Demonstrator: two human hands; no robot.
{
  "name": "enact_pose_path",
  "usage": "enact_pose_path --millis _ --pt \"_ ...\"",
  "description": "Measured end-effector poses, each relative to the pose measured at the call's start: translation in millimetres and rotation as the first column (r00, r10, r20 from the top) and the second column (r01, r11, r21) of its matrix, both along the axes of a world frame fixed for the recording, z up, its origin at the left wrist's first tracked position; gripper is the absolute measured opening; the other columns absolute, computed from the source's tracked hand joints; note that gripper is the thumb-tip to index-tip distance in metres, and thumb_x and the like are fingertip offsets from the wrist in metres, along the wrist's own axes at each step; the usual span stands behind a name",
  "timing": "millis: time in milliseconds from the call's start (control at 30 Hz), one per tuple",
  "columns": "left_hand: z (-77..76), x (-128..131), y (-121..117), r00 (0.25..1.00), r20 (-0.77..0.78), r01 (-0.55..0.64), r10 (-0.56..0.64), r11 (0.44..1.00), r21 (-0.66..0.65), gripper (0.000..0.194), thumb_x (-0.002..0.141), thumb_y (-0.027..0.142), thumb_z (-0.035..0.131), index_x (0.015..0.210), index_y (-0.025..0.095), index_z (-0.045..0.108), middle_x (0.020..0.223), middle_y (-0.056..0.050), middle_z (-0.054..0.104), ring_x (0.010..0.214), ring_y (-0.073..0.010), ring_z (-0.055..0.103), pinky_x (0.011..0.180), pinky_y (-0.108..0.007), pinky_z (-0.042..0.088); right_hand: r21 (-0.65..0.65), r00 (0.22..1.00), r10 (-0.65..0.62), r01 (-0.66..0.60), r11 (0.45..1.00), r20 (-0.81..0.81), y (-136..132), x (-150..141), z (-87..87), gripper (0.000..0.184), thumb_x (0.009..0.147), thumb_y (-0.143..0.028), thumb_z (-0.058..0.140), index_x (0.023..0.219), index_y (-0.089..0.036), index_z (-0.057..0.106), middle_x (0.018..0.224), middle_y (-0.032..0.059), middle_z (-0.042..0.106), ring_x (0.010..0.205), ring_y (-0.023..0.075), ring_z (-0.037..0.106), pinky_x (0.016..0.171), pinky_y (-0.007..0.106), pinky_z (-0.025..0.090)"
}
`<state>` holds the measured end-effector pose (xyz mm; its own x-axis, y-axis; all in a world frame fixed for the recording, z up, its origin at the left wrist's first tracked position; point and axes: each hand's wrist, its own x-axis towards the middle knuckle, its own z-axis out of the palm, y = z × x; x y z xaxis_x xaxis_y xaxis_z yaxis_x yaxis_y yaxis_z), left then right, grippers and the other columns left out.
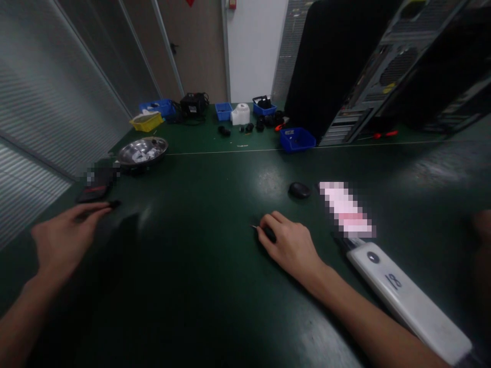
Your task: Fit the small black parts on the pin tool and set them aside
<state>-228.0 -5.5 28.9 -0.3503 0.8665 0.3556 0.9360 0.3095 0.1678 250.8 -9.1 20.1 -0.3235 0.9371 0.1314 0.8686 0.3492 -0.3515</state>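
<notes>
At the left of the table, my left hand (69, 232) is closed in a pinch on a small black piece (114, 204). Its exact kind is too small and dark to make out. My right hand (287, 243) rests low over the middle of the green table (184, 240), with its fingers wrapped round a small screwdriver (270, 234). The dark handle sits partly hidden in the fingers, and a thin metal tip points left. Just beyond that hand lies a black computer mouse (299, 190).
A metal bowl (163, 146) with small pale pieces stands at the back left. To the right lie a blurred-out screen (345, 204) and a white device (408, 296) marked 18. Blue bins (297, 140), a yellow tray (147, 122) and computer cases (341, 56) line the back.
</notes>
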Motion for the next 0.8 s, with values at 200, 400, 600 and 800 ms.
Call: enact_pose_path --millis 200,400,600,800 --pt "10.0 153 4 0.649 0.256 0.718 -0.716 0.688 0.104 0.025 0.096 0.041 0.057 0.113 0.029 0.072 0.115 0.001 0.075 0.1 -0.0173 0.071 0.087 -0.031 0.059 0.002 1.0 0.005 -0.005 1.0 0.003 1 0 -1.3 0.018 0.102 -0.036 0.05 0.098 -0.024 0.062 0.097 0.0005 0.065 0.068 0.0139 0.059 0.059 0.028 0.032" --pt "-23.8 236 14 0.357 0.268 0.916 -0.895 0.392 0.091 0.03 0.099 0.019 0.049 0.122 0.025 0.067 0.121 -0.003 0.072 0.112 -0.0166 0.066 0.1 -0.037 0.058 0.026 1.0 -0.021 0.021 0.999 0.006 2 -1 -4.2 0.02 0.102 -0.037 0.05 0.096 -0.024 0.063 0.095 0.0005 0.066 0.066 0.0137 0.059 0.057 0.029 0.032" --pt "-34.3 238 19 0.36 0.385 0.889 -0.85 0.438 0.137 0.022 0.099 0.023 0.053 0.111 0.026 0.071 0.117 -0.002 0.071 0.109 -0.0156 0.064 0.094 -0.035 0.058 0.024 0.993 -0.014 0.017 1.0 -0.118 1 -4 -5.7 0.021 0.103 -0.038 0.049 0.096 -0.024 0.063 0.097 0.0003 0.066 0.07 0.0132 0.06 0.062 0.027 0.037" --pt "-30.2 241 18 0.378 0.495 0.846 -0.782 0.509 0.158 0.02 0.097 0.029 0.057 0.111 0.026 0.07 0.111 -0.004 0.073 0.105 -0.0174 0.067 0.093 -0.037 0.059 0.006 0.991 0.049 -0.048 0.999 -0.127 2 -4 -6.5 0.02 0.101 -0.037 0.05 0.095 -0.023 0.064 0.094 0.0011 0.065 0.07 0.0129 0.061 0.063 0.026 0.04"
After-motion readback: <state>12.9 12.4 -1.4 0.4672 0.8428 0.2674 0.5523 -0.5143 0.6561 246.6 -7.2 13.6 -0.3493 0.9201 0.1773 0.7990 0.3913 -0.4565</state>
